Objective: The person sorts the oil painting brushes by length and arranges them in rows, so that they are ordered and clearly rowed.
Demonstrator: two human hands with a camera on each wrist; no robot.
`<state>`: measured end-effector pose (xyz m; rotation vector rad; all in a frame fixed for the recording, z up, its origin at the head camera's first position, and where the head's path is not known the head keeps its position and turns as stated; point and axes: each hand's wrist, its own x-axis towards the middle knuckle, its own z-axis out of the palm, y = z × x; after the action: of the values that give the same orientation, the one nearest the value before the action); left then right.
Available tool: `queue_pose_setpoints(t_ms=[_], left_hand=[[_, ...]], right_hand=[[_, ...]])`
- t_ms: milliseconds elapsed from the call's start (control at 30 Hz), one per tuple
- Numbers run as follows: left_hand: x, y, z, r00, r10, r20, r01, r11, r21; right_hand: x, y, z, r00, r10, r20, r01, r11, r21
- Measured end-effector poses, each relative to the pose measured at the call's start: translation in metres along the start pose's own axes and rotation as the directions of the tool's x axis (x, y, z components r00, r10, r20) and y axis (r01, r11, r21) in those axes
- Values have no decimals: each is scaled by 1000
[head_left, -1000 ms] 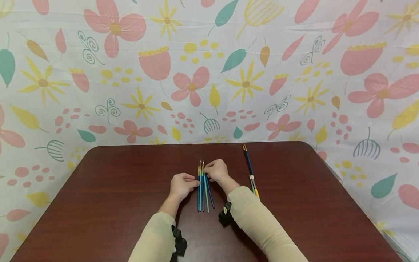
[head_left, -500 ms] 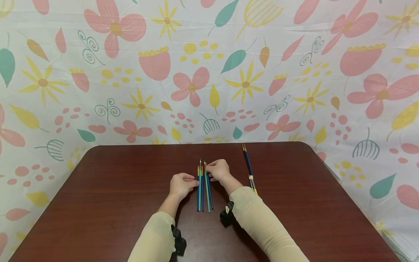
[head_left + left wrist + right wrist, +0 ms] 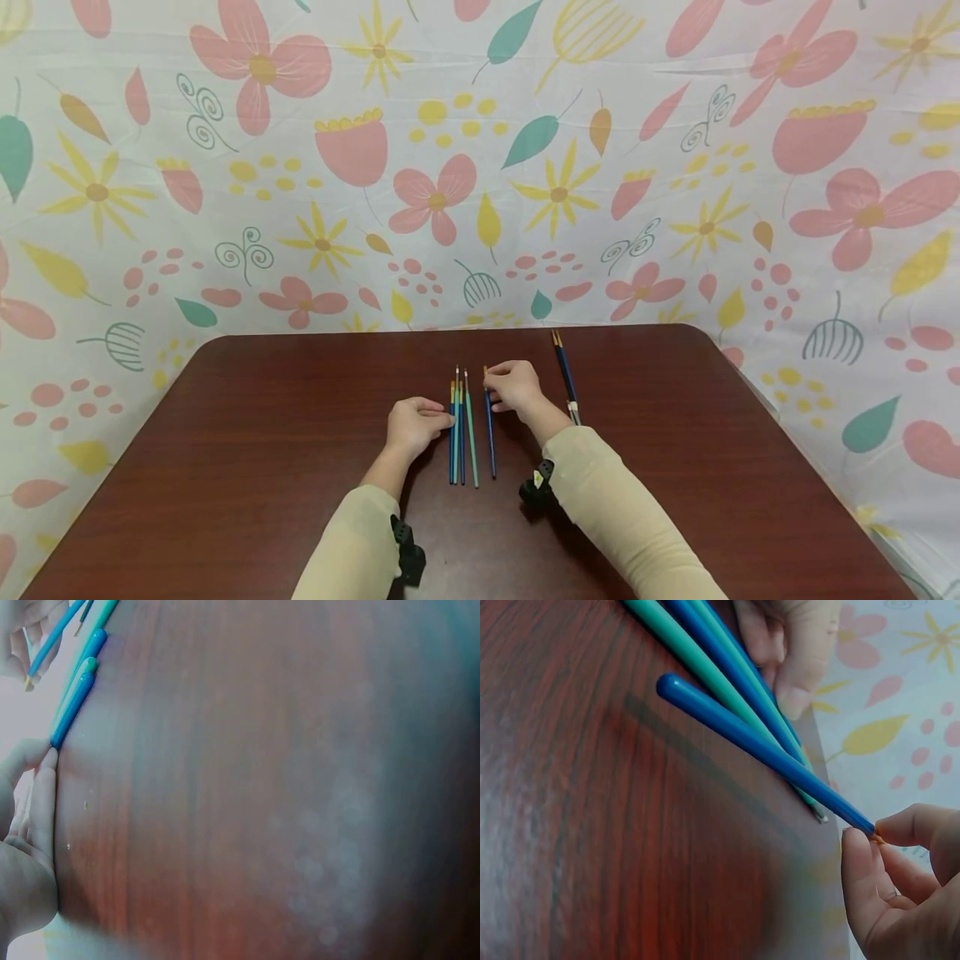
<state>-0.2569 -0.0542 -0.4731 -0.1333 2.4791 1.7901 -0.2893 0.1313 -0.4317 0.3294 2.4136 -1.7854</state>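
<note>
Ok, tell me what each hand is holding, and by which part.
The right hand pinches a blue brush near its bristle end. The left hand touches the row of brushes; whether it grips one can't be told.

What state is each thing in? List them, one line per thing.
Left hand: fingertips at the leftmost brush; pinch unclear.
Right hand: pinching the single blue brush.
Single blue brush: gripped near its bristle end, handle end raised off the table.
Four brushes: lying side by side, the rightmost green one splayed.
Dark brushes: lying on the table.
Light-tipped brushes: lying, partly hidden by the right sleeve.
Patterned cloth: hanging, lightly creased.
</note>
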Motion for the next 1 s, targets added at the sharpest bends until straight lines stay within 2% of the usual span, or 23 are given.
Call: queue_pose_setpoints(t_ms=[633,1000], left_hand=[[-2,2,-1,1000,8,15,-9,1000,4],[-2,1,-2,1000,8,19,-8,1000,2]], right_hand=[[-8,-1,-20,997,-48,63,45,998,52],[-6,5,-36,995,-75,68,71,995,65]])
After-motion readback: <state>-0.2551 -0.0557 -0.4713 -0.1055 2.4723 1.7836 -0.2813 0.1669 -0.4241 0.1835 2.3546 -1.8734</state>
